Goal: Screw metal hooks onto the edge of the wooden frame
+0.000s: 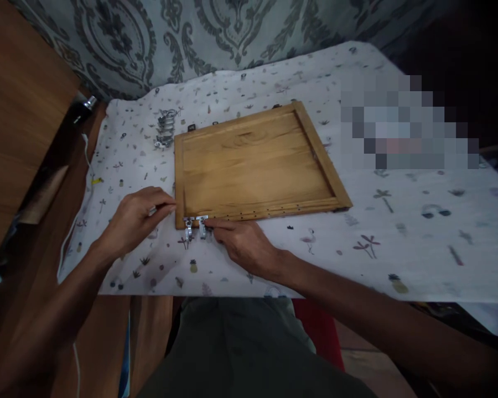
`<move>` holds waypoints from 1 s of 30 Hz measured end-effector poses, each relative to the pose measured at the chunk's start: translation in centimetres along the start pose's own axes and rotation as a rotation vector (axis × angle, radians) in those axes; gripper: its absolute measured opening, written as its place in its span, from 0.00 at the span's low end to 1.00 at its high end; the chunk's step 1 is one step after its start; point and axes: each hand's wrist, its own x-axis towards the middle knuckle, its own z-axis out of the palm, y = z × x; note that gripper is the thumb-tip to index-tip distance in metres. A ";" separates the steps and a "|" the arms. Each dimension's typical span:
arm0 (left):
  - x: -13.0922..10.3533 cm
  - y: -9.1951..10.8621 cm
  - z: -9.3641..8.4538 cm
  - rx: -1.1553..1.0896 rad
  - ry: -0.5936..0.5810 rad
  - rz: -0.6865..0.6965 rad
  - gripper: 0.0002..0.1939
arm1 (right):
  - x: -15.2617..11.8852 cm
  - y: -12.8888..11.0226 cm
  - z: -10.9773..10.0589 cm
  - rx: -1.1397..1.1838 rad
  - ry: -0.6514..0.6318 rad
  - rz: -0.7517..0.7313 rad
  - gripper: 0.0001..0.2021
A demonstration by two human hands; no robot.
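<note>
A framed wooden cabinet door (244, 160) lies flat on the cloth-covered table, with a row of small dark holes along its near edge. Two metal hinges sit side by side at its near left corner: a left hinge (188, 228) and a right hinge (202, 226). My right hand (249, 246) is closed at the right hinge, index finger stretched along the door's edge to it. By the door's left side, my left hand (143, 213) has its thumb and index finger pinched together. Whatever is between those fingertips is too small to make out.
A row of several metal hinges (165, 128) lies beyond the door's far left corner. Patterned white cloth (315, 260) covers the table. A white cable (68, 235) runs along the left edge, near a wooden cabinet (20, 110). A blurred-out patch (402, 127) is at right.
</note>
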 end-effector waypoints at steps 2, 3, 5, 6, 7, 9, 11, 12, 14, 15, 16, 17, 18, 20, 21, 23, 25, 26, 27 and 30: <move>-1.9 -1.4 -0.7 -0.003 0.049 -0.145 0.17 | 0.0 0.0 -0.1 0.008 -0.014 0.005 0.18; -3.0 -2.1 -0.9 0.001 0.066 -0.218 0.18 | -0.1 0.0 -0.1 0.009 -0.014 0.006 0.18; -5.5 -3.7 -0.9 0.026 0.082 -0.337 0.21 | -0.1 0.0 -0.2 0.014 -0.001 0.002 0.19; -6.7 -4.3 -0.8 0.041 0.081 -0.383 0.21 | -0.2 0.1 -0.2 0.019 0.009 -0.002 0.19; -7.9 -4.9 -0.7 0.067 0.093 -0.419 0.23 | -0.2 0.1 -0.1 0.028 0.019 -0.003 0.19; -10.1 -5.7 -0.4 0.107 0.097 -0.509 0.24 | -0.3 0.2 0.0 0.049 0.033 -0.001 0.18; -11.8 -6.3 0.0 0.102 0.092 -0.589 0.25 | -0.3 0.3 0.1 0.062 0.039 -0.002 0.18; -12.4 -6.5 0.2 0.098 0.102 -0.612 0.26 | -0.3 0.4 0.1 0.064 0.040 -0.005 0.18; -13.1 -6.9 0.5 0.091 0.134 -0.622 0.26 | -0.4 0.4 0.2 0.055 0.042 -0.008 0.18; -13.2 -7.1 0.7 0.090 0.152 -0.610 0.26 | -0.4 0.4 0.2 0.048 0.042 -0.006 0.18; -13.1 -7.2 0.9 0.096 0.169 -0.587 0.25 | -0.4 0.4 0.2 0.042 0.041 -0.007 0.18; -13.0 -7.3 1.0 0.109 0.181 -0.556 0.24 | -0.4 0.3 0.2 0.039 0.040 -0.007 0.18; -12.7 -7.3 1.2 0.131 0.192 -0.523 0.22 | -0.4 0.3 0.2 0.035 0.038 -0.006 0.18; -12.1 -7.2 1.5 0.181 0.214 -0.466 0.19 | -0.3 0.2 0.1 0.021 0.033 -0.001 0.18; -11.9 -7.1 1.6 0.189 0.224 -0.451 0.17 | -0.3 0.1 0.1 0.010 0.031 0.002 0.18; -11.5 -6.8 1.7 0.146 0.262 -0.469 0.15 | -0.2 0.0 0.0 -0.013 0.026 0.003 0.18; -11.3 -6.6 1.7 0.078 0.303 -0.518 0.14 | -0.2 -0.1 0.0 -0.026 0.028 -0.002 0.17; -11.3 -6.5 1.6 0.033 0.332 -0.551 0.14 | -0.2 -0.1 0.0 -0.032 0.030 -0.003 0.17; -11.3 -6.4 1.4 -0.023 0.373 -0.580 0.13 | -0.2 -0.1 0.0 -0.039 0.032 -0.005 0.17; -10.9 -5.4 0.8 -0.233 0.577 -0.591 0.10 | -0.2 -0.1 0.1 -0.051 0.036 -0.011 0.18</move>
